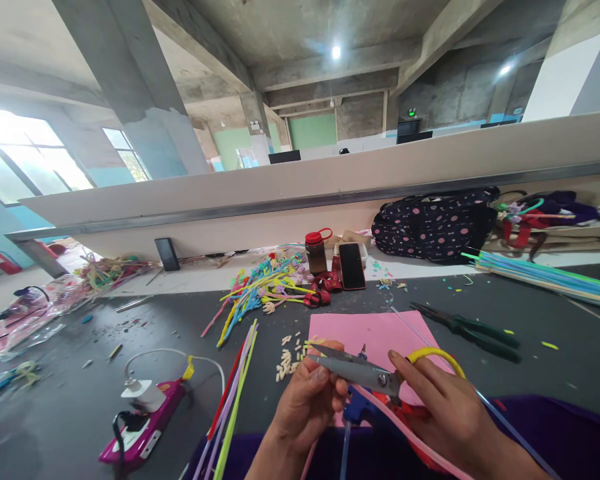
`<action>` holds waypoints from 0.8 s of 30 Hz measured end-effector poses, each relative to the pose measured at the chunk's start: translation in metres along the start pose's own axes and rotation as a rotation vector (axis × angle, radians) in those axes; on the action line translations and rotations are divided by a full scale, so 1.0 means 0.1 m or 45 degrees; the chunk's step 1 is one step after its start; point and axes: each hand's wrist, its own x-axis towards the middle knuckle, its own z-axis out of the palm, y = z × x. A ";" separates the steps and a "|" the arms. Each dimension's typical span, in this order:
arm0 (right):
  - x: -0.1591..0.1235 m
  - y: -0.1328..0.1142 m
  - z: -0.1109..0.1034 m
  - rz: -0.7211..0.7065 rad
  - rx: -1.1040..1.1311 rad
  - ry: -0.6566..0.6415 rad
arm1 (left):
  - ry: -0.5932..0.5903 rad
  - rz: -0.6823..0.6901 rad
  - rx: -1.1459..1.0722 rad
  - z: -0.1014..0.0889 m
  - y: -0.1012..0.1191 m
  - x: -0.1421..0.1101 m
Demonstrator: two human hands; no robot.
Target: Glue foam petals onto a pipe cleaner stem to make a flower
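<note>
My right hand (pixel 445 407) is closed on a pair of scissors (pixel 365 372) with yellow and red handles, the blades pointing left and slightly apart. Just behind the blades, my left hand (pixel 307 397) has its thumb and fingers pinched together. What it pinches is mostly hidden, though a bit of pale yellow shows by the blade tip. A pink strip (pixel 400 428) runs from near the left fingers down past my right hand. Below the blades lies a blue glue gun (pixel 359 405), partly covered, over a pink sheet (pixel 350 325). Small cream pieces (pixel 285 365) are scattered left of the sheet.
Dark-green-handled pliers (pixel 473 331) lie to the right. Behind are colourful fuzzy stems (pixel 265 283), a bottle (pixel 316 253), a phone (pixel 353 267) and a patterned bag (pixel 435 227). A magenta power strip (pixel 147 423) with a plugged-in charger and cable sits left, near long stems (pixel 235 400).
</note>
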 end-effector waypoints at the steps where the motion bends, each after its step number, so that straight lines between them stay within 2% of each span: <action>1: 0.01 0.00 0.00 0.015 -0.004 -0.002 | 0.009 0.010 0.003 0.01 0.00 0.00; 5: 0.03 0.00 -0.02 0.042 -0.030 -0.025 | -0.015 -0.017 0.028 0.04 0.00 0.00; 9: 0.05 -0.01 -0.01 0.044 -0.050 0.013 | 0.045 -0.068 0.048 0.02 -0.01 0.00; 24: 0.02 0.00 0.01 0.018 -0.079 0.018 | 0.061 -0.054 0.083 0.05 -0.06 0.00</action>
